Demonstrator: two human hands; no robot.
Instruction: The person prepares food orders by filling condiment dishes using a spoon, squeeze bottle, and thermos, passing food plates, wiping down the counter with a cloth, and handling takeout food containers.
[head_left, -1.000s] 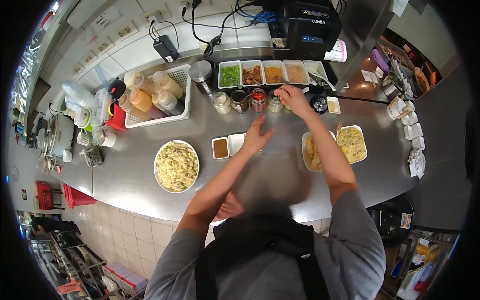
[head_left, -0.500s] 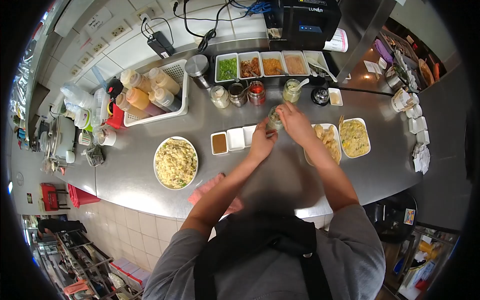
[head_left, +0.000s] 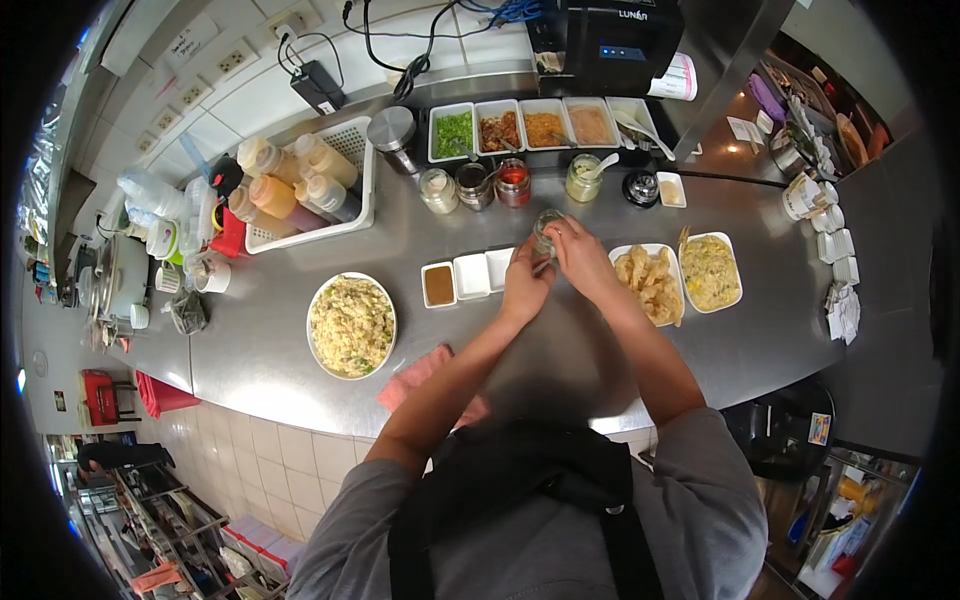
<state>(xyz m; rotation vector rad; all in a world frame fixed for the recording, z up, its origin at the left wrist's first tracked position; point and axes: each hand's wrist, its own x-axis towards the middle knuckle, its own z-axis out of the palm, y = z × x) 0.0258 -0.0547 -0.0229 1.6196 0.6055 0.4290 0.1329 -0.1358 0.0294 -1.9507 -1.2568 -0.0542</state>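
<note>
A small glass jar [head_left: 546,222] is held above the steel counter in front of me. My left hand [head_left: 528,282] is closed around its lower left side. On its right side, the fingers of my right hand [head_left: 580,255] are closed against the jar near the rim. The contents are mostly hidden by my fingers. Just left of my left hand are two white square dishes, one of them this middle dish [head_left: 472,277], and a dish of brown sauce [head_left: 438,286]. Right of my right forearm sit a dish of fried pieces [head_left: 648,285] and a dish of yellow rice [head_left: 709,272].
A bowl of fried rice [head_left: 352,327] stands left, near a pink cloth [head_left: 415,382]. Behind are a jar of red sauce [head_left: 513,184], a jar with a white spoon [head_left: 582,180], topping trays [head_left: 541,126] and a basket [head_left: 366,205] of squeeze bottles.
My right hand has shifted slightly left and down, from over the jar's mouth to its side. The jar has tilted a little, and the fried pieces are less covered by my forearm.
</note>
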